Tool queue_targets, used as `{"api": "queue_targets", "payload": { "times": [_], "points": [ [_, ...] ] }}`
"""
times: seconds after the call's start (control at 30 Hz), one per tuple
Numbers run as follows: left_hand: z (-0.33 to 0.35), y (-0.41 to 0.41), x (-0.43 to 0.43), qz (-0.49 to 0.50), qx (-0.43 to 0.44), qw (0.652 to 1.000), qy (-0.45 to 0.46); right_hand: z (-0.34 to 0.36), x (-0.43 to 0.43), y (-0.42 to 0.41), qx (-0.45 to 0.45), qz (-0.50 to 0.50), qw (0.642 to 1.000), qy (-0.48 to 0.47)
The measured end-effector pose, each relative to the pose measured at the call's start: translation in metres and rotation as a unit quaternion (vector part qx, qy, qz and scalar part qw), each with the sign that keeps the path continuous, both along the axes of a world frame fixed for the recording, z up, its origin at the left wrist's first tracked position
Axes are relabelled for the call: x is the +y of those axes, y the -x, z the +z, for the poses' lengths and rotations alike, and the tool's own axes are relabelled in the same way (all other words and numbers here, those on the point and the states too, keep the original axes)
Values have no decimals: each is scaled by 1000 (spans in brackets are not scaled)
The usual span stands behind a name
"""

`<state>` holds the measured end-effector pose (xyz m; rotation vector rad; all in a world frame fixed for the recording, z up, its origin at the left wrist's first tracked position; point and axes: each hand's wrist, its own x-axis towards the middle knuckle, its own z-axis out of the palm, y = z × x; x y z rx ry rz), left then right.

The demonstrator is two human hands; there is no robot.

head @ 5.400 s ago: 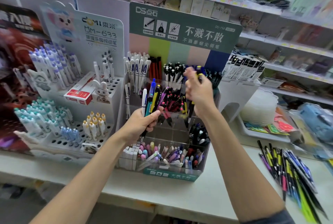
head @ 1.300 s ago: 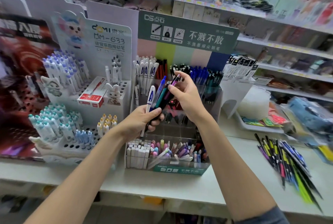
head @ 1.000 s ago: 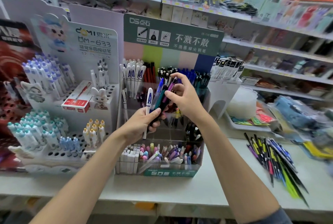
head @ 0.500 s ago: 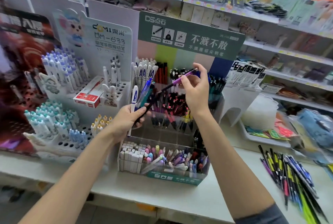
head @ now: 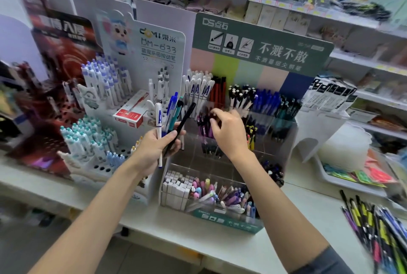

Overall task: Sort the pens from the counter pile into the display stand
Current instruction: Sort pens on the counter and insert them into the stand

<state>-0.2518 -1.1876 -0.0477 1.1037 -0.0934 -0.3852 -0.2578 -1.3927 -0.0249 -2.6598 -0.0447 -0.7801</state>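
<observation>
My left hand (head: 156, 144) grips a bundle of pens (head: 170, 117) upright in front of the clear tiered display stand (head: 284, 141): a white one, a blue one, a teal one and a black one. My right hand (head: 228, 129) hovers with fingers spread and nothing in them, just above the purple pens (head: 203, 125) standing in a middle compartment. The pile of pens (head: 378, 227) lies on the counter at the far right.
A white stand with white and blue pens (head: 103, 88) and a red box (head: 132, 113) sits to the left. Small erasers and pastel pens fill the front tray (head: 220, 218). A white tray (head: 352, 182) with colourful packets stands behind the pile. Shelves rise behind.
My right hand drew a purple pen out of the bundle, carried it over the stand and let it go among the purple pens; its fingers are now spread and empty. The left-hand bundle is smaller.
</observation>
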Motion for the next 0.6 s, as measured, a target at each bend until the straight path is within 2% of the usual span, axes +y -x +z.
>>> {"api": "queue_targets", "payload": {
  "times": [0.23,0.33,0.37,0.43,0.5,0.6],
  "points": [
    [-1,-2,-5,-2,1,1000,-7,-5,0,-1,81,-24,995,54],
    [0,-4,-13,-11,0,1000,-6,-9,-2,5,44,-15,998,53],
    [1,-3,-16,-17,0,1000,-3,-8,-3,9,19,-2,999,29],
    [3,-1,-25,-30,-1,1000,-9,1,-3,19,-4,36,995,-98],
    [6,3,-40,-55,-12,998,-31,13,1,30,27,73,970,-232],
    [10,10,-69,-106,-42,993,-38,18,-8,39,-12,78,960,-270]
  ]
}}
